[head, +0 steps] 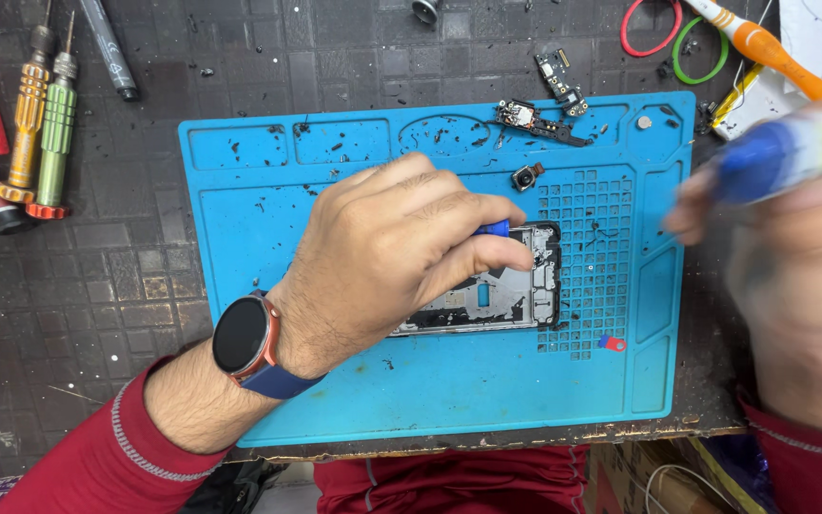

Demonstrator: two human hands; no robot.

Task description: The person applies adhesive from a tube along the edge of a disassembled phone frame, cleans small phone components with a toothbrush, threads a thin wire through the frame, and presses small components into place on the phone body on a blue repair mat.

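Phone frame (506,286), opened and stripped, lies on the blue repair mat (430,381) near its middle, long axis running left-right across the view. Left hand (382,257) sits directly on top of it, covering the left half; fingers pressed together, pinching a small blue tool (495,227) at the frame's upper edge. Right hand (792,257) is well off to the right, past the mat edge, heavily blurred; it holds a blue-and-yellow tool (782,152), how tightly the grip is closed I cannot tell. So left hand is the nearer by far, frame lies left of the right hand. Loose camera module (525,176) and small circuit boards (539,119) lie on the mat above the frame. Screwdrivers (45,124) on the dark surface (97,286) far left.
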